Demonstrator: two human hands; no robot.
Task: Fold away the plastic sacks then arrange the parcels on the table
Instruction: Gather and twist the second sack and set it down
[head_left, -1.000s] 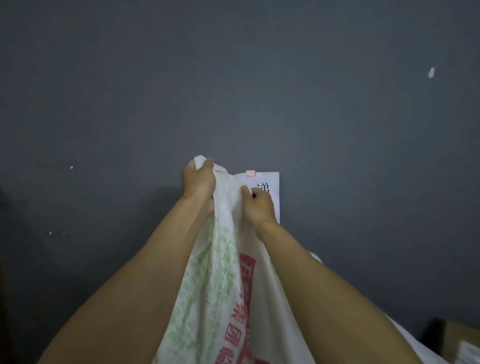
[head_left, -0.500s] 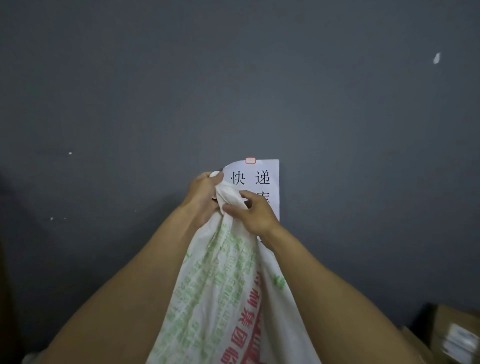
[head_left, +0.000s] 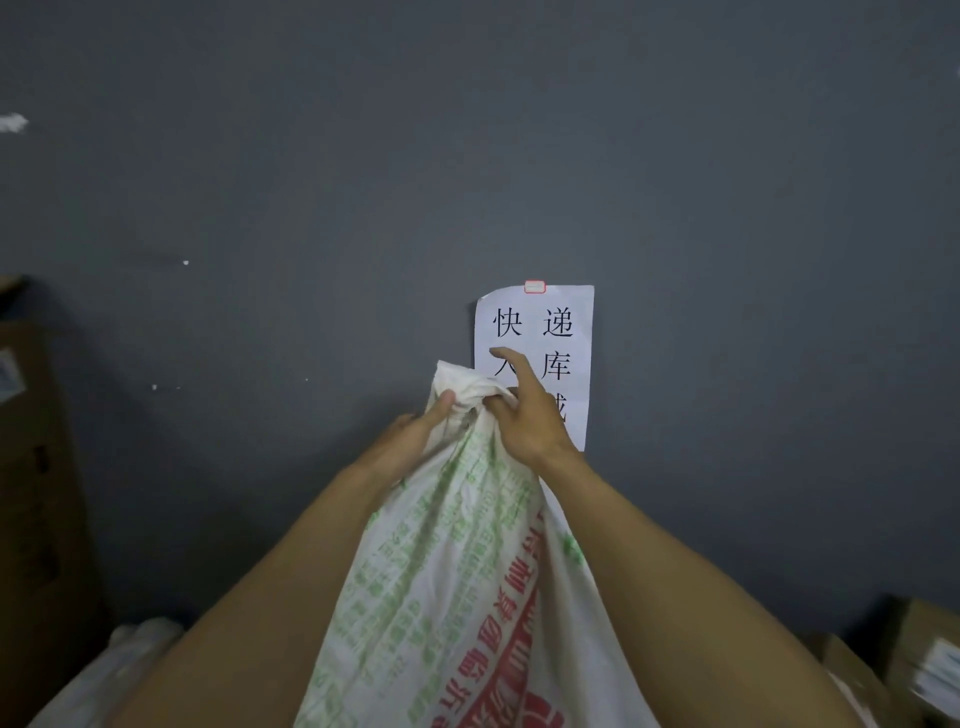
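1. The grip on the sack (head_left: 457, 571) could be lost. Its bunched neck is pinched by the right hand (head_left: 524, 415) with curled fingers only, the forefinger being stretched out free, and woven plastic is judged to be slick.
2. If the neck slipped, the gather would likely spring open and the folding would have to be begun again.
3. It cannot be told whether the sack has been emptied. Were parcels still inside, the neck could be dragged out of the fingers by their weight.
4. The notice (head_left: 563, 332) on the wall (head_left: 467, 156) lies just behind the hands and could be caught by the free forefinger and torn.
5. The boxes (head_left: 36, 467) at the left and lower right could be struck if the sack were swung sideways.
6. The neck is clasped from the left by the left hand (head_left: 423, 423), with the thumb laid over the gather. Its other fingers are hidden behind the material.
7. The sack is held up before the wall: its neck is between the two hands at the top, and its printed body hangs down between the forearms to the bottom edge of the view.
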